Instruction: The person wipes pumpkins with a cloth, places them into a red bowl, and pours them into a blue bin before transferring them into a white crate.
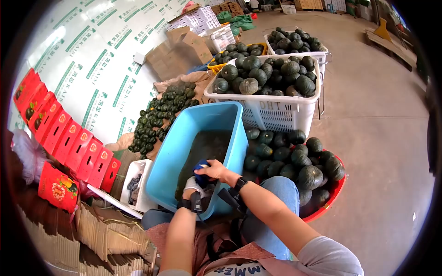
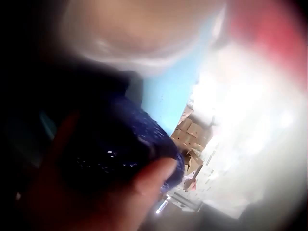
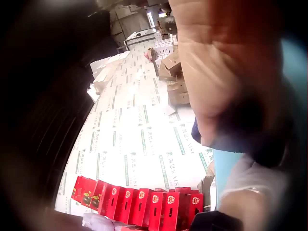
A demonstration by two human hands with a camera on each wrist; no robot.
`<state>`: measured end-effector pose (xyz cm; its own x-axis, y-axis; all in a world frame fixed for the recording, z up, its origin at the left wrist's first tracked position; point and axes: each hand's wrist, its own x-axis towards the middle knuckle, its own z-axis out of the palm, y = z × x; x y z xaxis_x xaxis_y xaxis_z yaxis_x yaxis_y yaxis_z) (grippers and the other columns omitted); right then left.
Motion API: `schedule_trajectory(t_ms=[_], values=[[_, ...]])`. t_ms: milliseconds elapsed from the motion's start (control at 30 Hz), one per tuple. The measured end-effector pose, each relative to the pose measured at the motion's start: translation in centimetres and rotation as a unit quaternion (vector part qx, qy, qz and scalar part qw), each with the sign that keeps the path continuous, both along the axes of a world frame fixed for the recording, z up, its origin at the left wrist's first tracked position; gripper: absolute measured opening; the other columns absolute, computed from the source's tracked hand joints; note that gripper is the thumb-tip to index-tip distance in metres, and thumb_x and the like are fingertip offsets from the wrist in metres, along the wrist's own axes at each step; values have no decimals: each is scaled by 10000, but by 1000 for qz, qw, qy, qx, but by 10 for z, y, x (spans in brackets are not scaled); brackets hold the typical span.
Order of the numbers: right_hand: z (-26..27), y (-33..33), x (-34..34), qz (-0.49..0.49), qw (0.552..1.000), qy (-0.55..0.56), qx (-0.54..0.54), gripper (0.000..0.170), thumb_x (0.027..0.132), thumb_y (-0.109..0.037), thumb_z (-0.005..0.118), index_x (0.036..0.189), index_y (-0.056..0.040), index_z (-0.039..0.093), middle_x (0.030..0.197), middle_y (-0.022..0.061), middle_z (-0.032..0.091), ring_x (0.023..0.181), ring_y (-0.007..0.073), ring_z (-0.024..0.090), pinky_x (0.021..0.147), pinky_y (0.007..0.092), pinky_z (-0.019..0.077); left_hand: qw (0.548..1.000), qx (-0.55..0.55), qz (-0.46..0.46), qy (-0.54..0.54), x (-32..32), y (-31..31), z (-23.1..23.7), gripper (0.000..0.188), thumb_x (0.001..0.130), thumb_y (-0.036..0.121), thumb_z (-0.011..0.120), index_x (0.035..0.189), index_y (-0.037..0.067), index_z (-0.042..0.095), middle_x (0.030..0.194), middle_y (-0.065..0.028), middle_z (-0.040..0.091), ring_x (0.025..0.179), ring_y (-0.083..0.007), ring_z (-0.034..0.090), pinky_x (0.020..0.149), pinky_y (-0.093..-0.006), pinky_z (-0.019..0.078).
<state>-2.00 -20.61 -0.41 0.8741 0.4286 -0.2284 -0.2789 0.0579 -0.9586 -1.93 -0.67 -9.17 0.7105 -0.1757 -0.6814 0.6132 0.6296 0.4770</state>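
My bare right hand (image 1: pixel 213 170) grips a wet dark-blue cloth (image 1: pixel 201 166) over the light-blue tub (image 1: pixel 172 133). Close up in the left wrist view, fingers and thumb curl round the bunched cloth (image 2: pixel 151 132). Just below it, my left hand (image 1: pixel 192 185) in a white glove reaches down inside the tub's near end. Its fingers are mostly hidden, and I cannot tell what it holds. Murky water (image 1: pixel 207 149) covers the bottom of the tub. In the right wrist view, the white glove (image 3: pixel 248 175) is close beneath my right palm.
At the right stands a red basin (image 1: pixel 338 184) heaped with dark-green squashes (image 1: pixel 309 177). White crates (image 1: pixel 294 110) of squashes stand behind. More squashes (image 1: pixel 159 115) lie on sacking beyond the tub. Left are a white bin (image 1: pixel 146 184), red cartons (image 1: pixel 69 142) and flattened cardboard (image 1: pixel 99 225).
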Motion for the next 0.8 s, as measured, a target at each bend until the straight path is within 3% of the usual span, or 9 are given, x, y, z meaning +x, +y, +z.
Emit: schedule_trajectory(t_ms=[67,100,300,400,500,600,667,700,800], values=[[3,4,2,-52,987,91,122,713,718,-437,858,1231,-26,583,1094,139,639,850,272,681,657,384,603,938,270,-55,-210,-10,-42,15,462,999,362,389,1397,145,477,1382,-103,523,1256,-265,523,1061,-406,427],[14,-5,0,-47,973,151,165,725,719,-468,850,1226,-29,575,1090,156,628,795,292,691,637,389,608,982,22,152,-114,0,-49,10,492,1005,383,358,1423,144,455,1415,-107,497,1280,-275,504,1081,-430,411],[27,3,-1,-181,920,269,221,727,804,-491,741,1347,-120,430,1157,194,584,669,325,698,499,350,605,967,-17,236,-95,-28,-77,62,568,896,486,409,1340,157,543,1360,-110,561,1257,-333,520,1048,-569,406],[9,17,-1,-232,970,59,44,635,875,-292,648,1434,-266,349,1242,208,563,757,379,700,497,396,617,973,17,200,-117,3,-40,15,513,896,478,420,1256,157,596,1269,-91,620,1226,-312,540,1038,-556,410],[5,17,-2,-217,974,-33,-57,634,875,-234,610,1464,-273,379,1296,234,572,860,389,702,532,428,625,890,338,-16,-304,14,-9,-22,518,884,530,482,1170,127,637,1189,-83,657,1156,-298,585,1014,-536,438],[-9,16,14,-108,970,-98,-193,492,879,-362,612,1340,-203,544,1201,275,605,870,400,695,600,427,632,725,590,-151,-323,2,-18,18,571,867,576,556,1155,89,635,1179,-108,655,1087,-310,619,984,-511,469],[20,19,-3,-108,964,-79,-231,564,851,-455,629,1341,-190,539,1194,284,596,904,406,686,604,418,631,948,246,-18,-202,-20,-50,95,694,830,648,596,1215,71,586,1197,-142,641,1075,-315,622,980,-503,476],[27,22,-4,-109,958,-58,-260,647,823,-548,645,1341,-177,535,1187,294,588,938,412,677,608,410,629,990,51,48,-123,-22,-56,113,760,812,685,616,1244,62,562,1205,-159,633,1068,-318,623,978,-499,479],[24,37,-9,-134,911,-215,-325,793,782,-688,640,1269,-64,590,1186,294,563,1204,456,511,951,480,495,996,-72,10,-46,-1,-43,106,699,815,712,586,1206,134,554,1184,-141,620,1147,-358,558,1023,-560,424]])
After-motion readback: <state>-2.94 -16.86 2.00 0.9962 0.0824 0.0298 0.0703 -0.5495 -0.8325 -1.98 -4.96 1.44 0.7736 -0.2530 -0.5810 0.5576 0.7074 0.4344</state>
